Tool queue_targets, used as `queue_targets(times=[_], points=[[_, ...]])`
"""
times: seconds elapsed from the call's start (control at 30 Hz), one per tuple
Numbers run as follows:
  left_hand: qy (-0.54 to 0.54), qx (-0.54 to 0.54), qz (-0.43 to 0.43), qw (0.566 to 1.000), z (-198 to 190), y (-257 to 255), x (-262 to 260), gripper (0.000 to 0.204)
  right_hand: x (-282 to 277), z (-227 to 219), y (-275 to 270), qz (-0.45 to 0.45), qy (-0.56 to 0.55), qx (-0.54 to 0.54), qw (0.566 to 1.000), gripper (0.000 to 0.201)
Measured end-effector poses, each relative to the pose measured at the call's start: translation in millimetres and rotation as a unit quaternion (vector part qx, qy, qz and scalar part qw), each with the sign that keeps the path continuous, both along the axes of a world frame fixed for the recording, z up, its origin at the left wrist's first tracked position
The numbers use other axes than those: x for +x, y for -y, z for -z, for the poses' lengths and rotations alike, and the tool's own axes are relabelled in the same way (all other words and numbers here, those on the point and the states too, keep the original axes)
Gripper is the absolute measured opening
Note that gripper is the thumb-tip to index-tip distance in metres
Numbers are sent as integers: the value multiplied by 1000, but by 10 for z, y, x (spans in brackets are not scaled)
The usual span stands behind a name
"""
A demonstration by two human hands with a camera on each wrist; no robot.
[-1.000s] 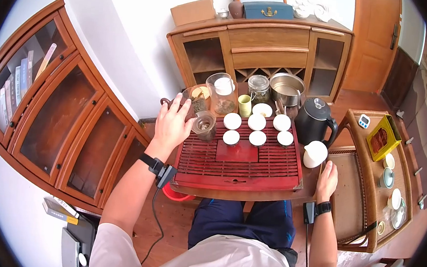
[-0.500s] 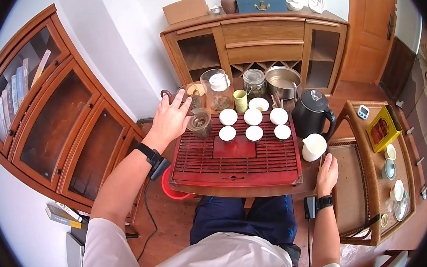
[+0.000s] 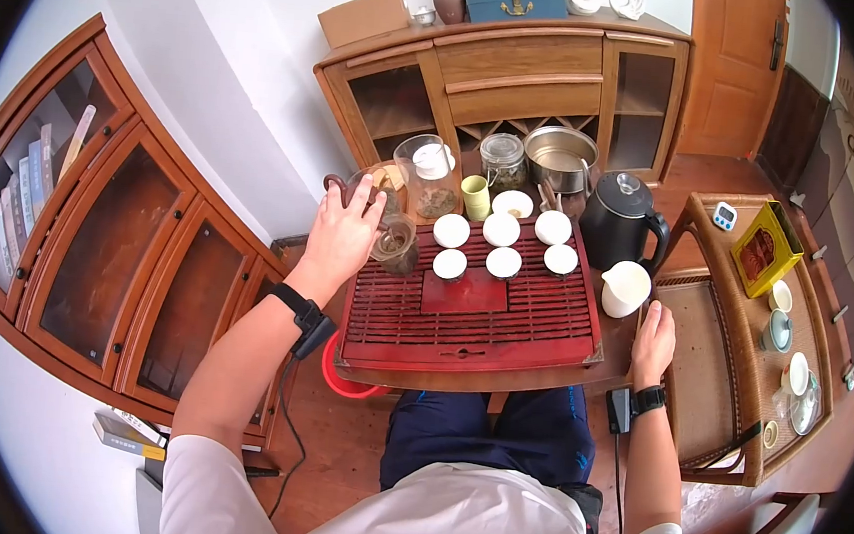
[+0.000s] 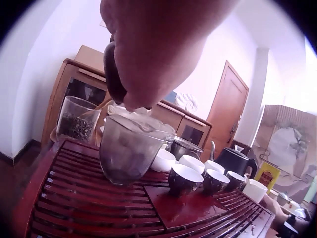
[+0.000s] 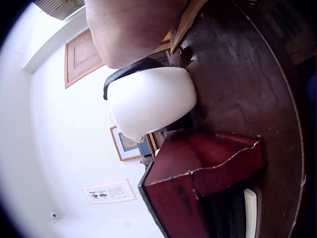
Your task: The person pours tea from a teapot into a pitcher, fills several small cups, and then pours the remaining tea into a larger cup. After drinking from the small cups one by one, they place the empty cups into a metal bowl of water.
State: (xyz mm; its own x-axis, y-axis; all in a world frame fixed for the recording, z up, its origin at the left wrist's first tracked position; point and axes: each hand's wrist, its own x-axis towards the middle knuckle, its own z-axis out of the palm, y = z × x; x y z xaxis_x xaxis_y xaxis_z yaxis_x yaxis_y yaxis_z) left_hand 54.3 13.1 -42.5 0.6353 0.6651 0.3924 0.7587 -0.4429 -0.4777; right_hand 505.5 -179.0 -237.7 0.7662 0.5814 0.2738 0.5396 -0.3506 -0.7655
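On the left of the head view, my left hand [image 3: 344, 235] grips a dark brown teapot [image 3: 334, 188], most of it hidden behind the fingers. Close by that hand, a glass pitcher [image 3: 398, 252] stands on the red slatted tea tray [image 3: 422, 332]; in the left wrist view the pitcher [image 4: 130, 153] is just below the hand. Several small white-lined cups [image 3: 449, 264] sit in two rows on the tray. My right hand [image 3: 653, 342] rests at the table's right edge with relaxed fingers, beside a white pitcher [image 3: 626, 288].
A black kettle [image 3: 619, 217], a metal pot [image 3: 560, 159], a glass jar of leaves [image 3: 504, 160] and a green cup [image 3: 474, 198] stand behind the tray. At right is a wicker stand [image 3: 698, 389] with a yellow tin [image 3: 767, 251]. A red basin [image 3: 348, 383] lies below.
The head view has shifted slightly, moving the scene up and left. My left hand stays over the teapot beside the glass pitcher; my right hand stays at the table edge.
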Motion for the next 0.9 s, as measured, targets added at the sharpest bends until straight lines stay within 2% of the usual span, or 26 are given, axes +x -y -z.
queue_targets(times=[0.37,0.47,0.9], points=[[-61,55,28,996,24,-37,-48,51,-8,-22,-3,4,-3,-9,1000,54],[-68,76,36,994,31,-51,-76,63,-7,-24,-1,3,-8,-15,1000,54],[-85,98,64,990,23,-75,-128,57,-18,-35,-1,6,-5,-17,1000,54]])
